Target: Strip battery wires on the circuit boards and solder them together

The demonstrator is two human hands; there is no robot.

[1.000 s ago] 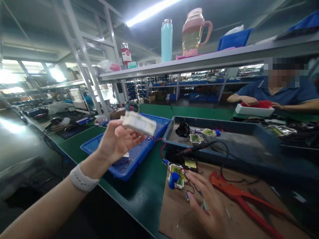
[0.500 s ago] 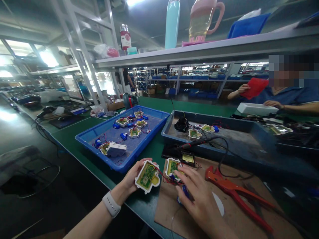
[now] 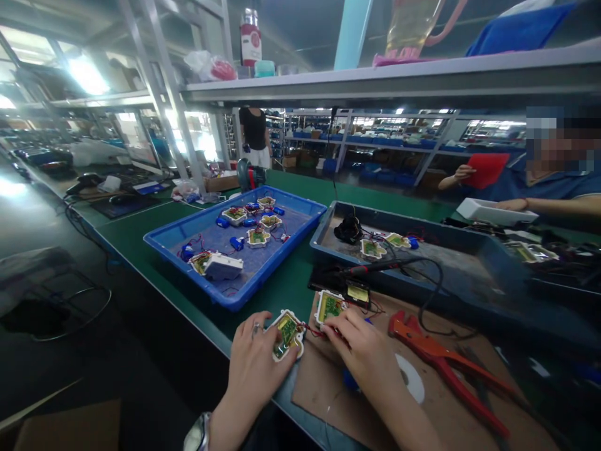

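My left hand (image 3: 256, 363) rests on the green bench edge, its fingers curled round a white housing with a green circuit board (image 3: 287, 333) facing up. My right hand (image 3: 361, 354) lies on the brown mat, fingertips pressed on a second white housing with a circuit board (image 3: 329, 306). Red wires (image 3: 310, 328) join the two pieces. A small blue part (image 3: 350, 379) peeks out under my right hand.
A blue tray (image 3: 188, 230) holds several boards and a white case (image 3: 222, 266). A darker tray (image 3: 469, 250) sits beyond it, with a soldering iron (image 3: 375, 267) at its near edge. Orange pliers (image 3: 446, 363) lie on the brown mat (image 3: 451, 413). A person in blue (image 3: 549, 188) works opposite.
My left hand came down from the air with the white housing, turned it board side up and set it on the bench edge. My right hand slid onto the second housing. The view tilted down.
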